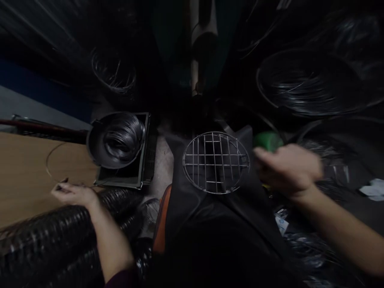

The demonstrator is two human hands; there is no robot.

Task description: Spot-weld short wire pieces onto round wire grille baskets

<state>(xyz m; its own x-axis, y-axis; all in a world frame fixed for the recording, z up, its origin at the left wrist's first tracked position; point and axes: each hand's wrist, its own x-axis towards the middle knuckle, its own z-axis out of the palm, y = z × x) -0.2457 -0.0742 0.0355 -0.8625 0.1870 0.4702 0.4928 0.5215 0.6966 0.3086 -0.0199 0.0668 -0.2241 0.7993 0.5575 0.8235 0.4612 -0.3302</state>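
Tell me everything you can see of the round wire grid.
The round wire grid looks like thin, silvery metal: a circular rim crossed by straight bars that form open, mostly rectangular gaps, with shorter bars near the top and bottom. It rests on dark cloth, between the left hand and the right hand; neither touches it.

very dim — blurred toward edges

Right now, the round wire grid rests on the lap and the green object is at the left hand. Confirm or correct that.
Wrong hand: the head view shows the green object at the right hand. The round wire grid does rest on the lap.
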